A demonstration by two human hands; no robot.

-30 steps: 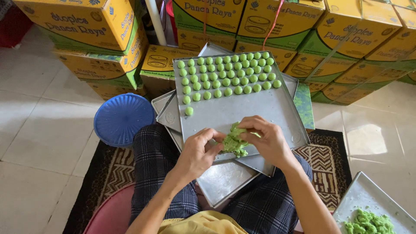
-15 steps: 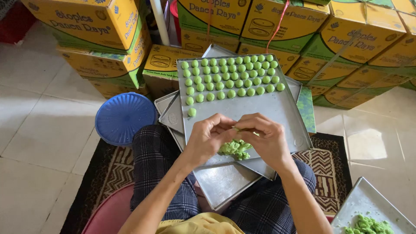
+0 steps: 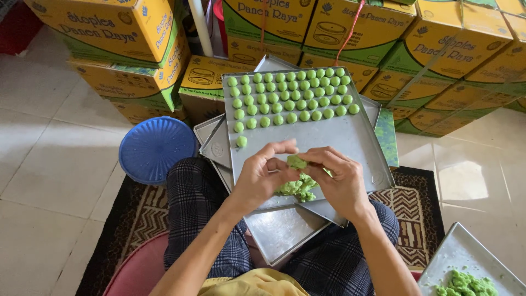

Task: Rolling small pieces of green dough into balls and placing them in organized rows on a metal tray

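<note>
A person sat on a patterned rug with a stack of metal baking trays across the lap, seen from above.

At far left on the tiled floor lay a round blue plastic lid, just beside the person's knee and well apart from the hands.

The left hand was curled, its fingertips pinching a small piece of green dough. That piece sat between the two hands, touching both, with neither hand clearly nearer. It was a rounded lump with no clear long axis.

Directly beneath the hands, on the near end of the top baking tray, rested a larger loose heap of green dough, partly hidden by the fingers.

The right hand was also curled, thumb and forefinger closing on the same small piece from the other side.

Away from the hands, toward the far end of the tray, stood neat rows of small green dough balls; one single ball lay nearest the hands, at the left edge.

Behind the tray were stacked yellow and green cartons. At lower right, another tray held more green dough.
</note>
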